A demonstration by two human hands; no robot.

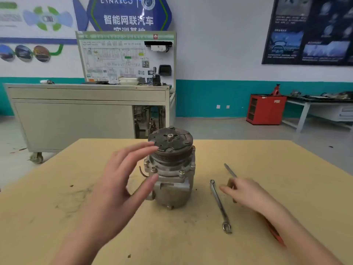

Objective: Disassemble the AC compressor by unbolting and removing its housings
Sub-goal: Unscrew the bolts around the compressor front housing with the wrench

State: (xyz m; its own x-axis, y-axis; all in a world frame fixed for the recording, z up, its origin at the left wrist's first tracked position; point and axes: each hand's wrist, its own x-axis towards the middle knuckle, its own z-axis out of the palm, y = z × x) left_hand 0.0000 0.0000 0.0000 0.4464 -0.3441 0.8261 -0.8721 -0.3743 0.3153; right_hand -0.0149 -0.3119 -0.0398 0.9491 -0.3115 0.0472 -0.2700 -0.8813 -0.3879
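Upright grimy compressor (171, 169), bolts seated

One AC compressor (172, 169), showing four flange bolts (181, 171) and one centre nut (169, 136), on one wooden table (76, 217). Tools: one ring spanner (219, 205) and one screwdriver (230, 170). Hands: two, one left hand (118, 188) and one right hand (246, 194).

Auto training workshop — wiring board (126, 58), red cabinet (265, 109)
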